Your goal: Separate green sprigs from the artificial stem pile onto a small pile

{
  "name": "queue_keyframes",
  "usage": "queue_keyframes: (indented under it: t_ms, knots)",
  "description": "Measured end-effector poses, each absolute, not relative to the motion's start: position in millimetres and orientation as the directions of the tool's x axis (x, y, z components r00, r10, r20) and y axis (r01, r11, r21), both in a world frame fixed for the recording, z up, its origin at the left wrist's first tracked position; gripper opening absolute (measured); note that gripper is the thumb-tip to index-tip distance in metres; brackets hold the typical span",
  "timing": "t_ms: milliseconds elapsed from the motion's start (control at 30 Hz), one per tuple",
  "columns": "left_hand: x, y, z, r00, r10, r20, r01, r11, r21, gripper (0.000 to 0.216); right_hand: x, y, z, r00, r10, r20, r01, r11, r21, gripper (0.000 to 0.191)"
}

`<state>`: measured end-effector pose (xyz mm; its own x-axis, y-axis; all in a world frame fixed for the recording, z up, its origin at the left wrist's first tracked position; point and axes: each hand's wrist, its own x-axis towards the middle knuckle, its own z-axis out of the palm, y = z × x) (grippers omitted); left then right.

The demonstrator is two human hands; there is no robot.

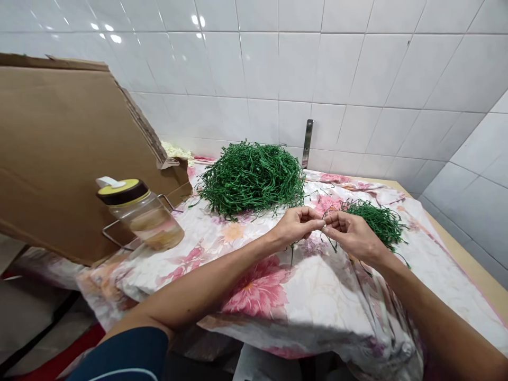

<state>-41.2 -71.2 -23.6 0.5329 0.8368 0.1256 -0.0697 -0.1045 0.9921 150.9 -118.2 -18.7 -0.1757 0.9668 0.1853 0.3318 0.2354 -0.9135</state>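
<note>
A pink-flowered cotton cloth point(257, 296) covers a pale wooden bench point(474, 270), with a large mound of crinkled green shreds point(252, 180) at 12 o'clock and a smaller green tangle point(375, 225) at 1 o'clock. The right hand point(353, 235) lies nearer that tangle. It and the left hand point(297, 225) meet with fingertips point(322, 225) pinched together, apparently on a thin green strand point(292, 253) hanging downward; its pinched part is hidden.

Clear yellow-lidded bottle point(141, 217), cardboard sheet point(59, 159), floral tablecloth point(317, 296), white tiled wall point(254, 63), metal bracket point(307, 143)
</note>
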Motion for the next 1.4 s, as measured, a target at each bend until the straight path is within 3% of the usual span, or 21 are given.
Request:
queue_keyframes:
  t_ms: [400,733,1133,1400]
  knots:
    - [-43.2,-66.2,-31.9,0.547,0.835,0.062,0.012,-0.082,0.997,0.048,146.7,-121.5,-24.5,-0.076,0.926,0.37,0.499,0.357,-0.79,0.02]
    - [-44.5,-69.1,-26.9,0.577,0.817,0.009,0.034,-0.035,0.999,0.056,146.9,-124.8,-21.6,-0.145,0.919,0.367,0.513,0.387,-0.766,0.016]
    - [-40.7,-71.7,-31.2,0.499,0.864,0.073,0.047,-0.111,0.993,0.049,140.5,-124.1,-21.5,-0.211,0.783,0.585,0.705,0.537,-0.463,0.012]
    - [-40.0,-73.1,-31.1,0.54,0.842,-0.006,-0.023,0.022,0.999,0.046,140.2,-124.9,-22.0,-0.252,0.759,0.601,0.691,0.576,-0.438,0.016]
